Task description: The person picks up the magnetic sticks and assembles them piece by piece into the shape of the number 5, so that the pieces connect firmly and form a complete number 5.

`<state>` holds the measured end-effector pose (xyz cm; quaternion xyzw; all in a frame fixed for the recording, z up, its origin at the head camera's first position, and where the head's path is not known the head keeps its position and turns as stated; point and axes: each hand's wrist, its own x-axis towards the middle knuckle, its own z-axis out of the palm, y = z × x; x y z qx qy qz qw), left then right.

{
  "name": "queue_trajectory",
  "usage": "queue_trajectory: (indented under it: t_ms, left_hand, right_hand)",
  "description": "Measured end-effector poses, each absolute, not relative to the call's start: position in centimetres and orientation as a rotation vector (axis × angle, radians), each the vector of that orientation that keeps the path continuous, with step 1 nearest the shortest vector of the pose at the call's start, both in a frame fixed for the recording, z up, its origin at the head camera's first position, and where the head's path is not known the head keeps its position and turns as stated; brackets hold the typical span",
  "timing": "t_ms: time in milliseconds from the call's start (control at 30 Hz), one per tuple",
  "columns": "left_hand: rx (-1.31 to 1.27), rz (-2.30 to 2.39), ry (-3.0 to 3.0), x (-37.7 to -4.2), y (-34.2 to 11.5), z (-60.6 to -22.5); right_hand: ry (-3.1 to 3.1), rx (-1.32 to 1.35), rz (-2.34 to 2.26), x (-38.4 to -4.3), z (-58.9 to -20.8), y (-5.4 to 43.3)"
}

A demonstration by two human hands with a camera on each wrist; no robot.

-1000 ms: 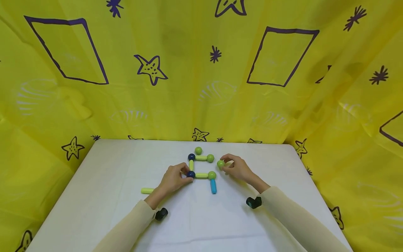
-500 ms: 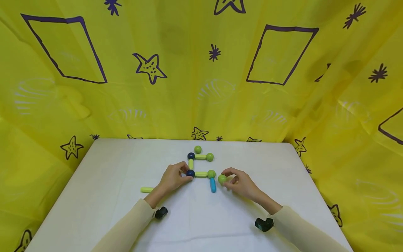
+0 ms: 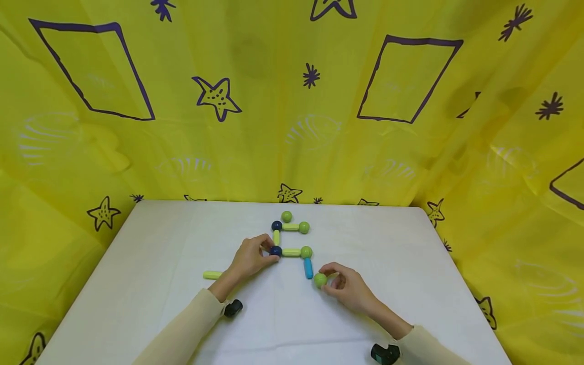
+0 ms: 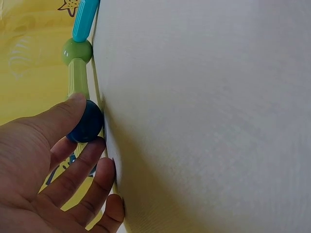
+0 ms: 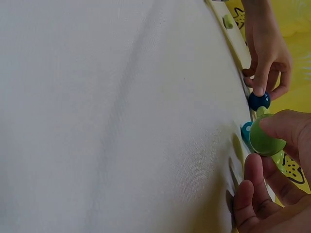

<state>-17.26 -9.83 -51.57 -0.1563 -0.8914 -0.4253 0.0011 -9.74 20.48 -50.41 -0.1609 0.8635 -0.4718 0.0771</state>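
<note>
My left hand pinches the near dark blue ball of a ball-and-stick construction lying on the table. From that ball one yellow-green stick runs back to a second dark blue ball, and another stick runs right to a green ball. A blue stick points from this green ball toward me. Between thumb and fingers my right hand holds a loose green ball, close beside the blue stick's near end. The right wrist view shows that held ball large, overlapping the blue stick.
At the back, a stick joins the far blue ball to another green ball. A separate green ball sits just behind. A loose yellow-green stick lies left, partly behind my left forearm. A yellow curtain hangs behind the white table.
My right hand has carried the green ball toward me, from beside the back green ball down to the blue stick's near end. My left hand keeps its hold on the blue ball.
</note>
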Motion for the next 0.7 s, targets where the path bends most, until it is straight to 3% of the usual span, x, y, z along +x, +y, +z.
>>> queue_trajectory:
  t_ms: [700]
  left_hand:
    - [-0.512, -1.336, -2.793, -17.2, -9.7, -51.4]
  right_hand:
    - [2.643, -0.536, -1.404, -8.3, -51.5, 19.8]
